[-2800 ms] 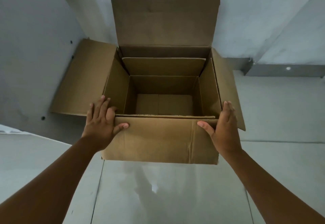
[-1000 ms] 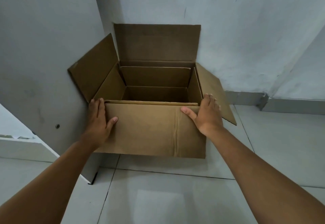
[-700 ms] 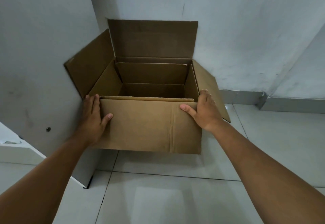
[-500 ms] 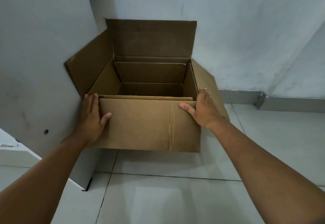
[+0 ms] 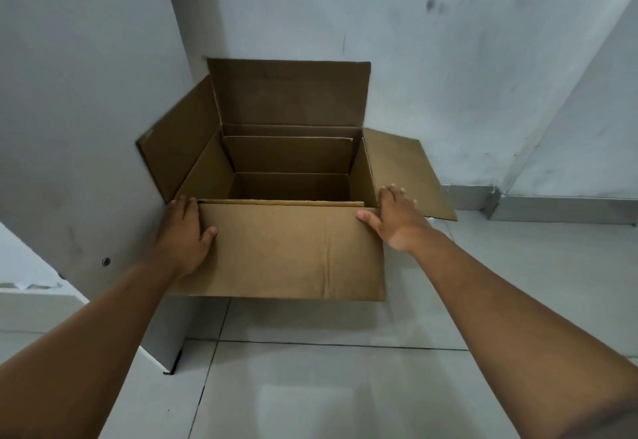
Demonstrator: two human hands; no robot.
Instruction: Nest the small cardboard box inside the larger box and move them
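Now large open brown cardboard box (image 5: 290,249) in wall corner, smaller brown cardboard box (image 5: 290,157) nested inside; left hand (image 5: 184,231), right hand (image 5: 397,219) clasp its near corners.

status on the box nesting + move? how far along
Nesting looks done: the small box sits inside the larger box, flaps open. Move is in hand: the left hand and right hand grip the larger box's near corners in the wall corner; whether it rests on the floor is unclear. Left: letting go.
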